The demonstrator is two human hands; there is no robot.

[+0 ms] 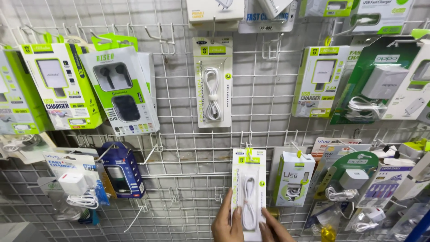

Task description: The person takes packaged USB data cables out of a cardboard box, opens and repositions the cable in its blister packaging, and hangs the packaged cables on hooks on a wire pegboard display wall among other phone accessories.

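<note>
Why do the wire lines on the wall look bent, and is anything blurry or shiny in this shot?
Head view: the wide lens bows the wire grid towards the edges; light is even, with soft shadows behind the packs. Faint glare sits on the cable pack that the left hand and right hand hold. Right-edge packages look slightly smeared.

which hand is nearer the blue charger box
Left. The left hand holds the cable pack's left edge, on the blue charger box side; the right hand is beyond the pack.
</note>
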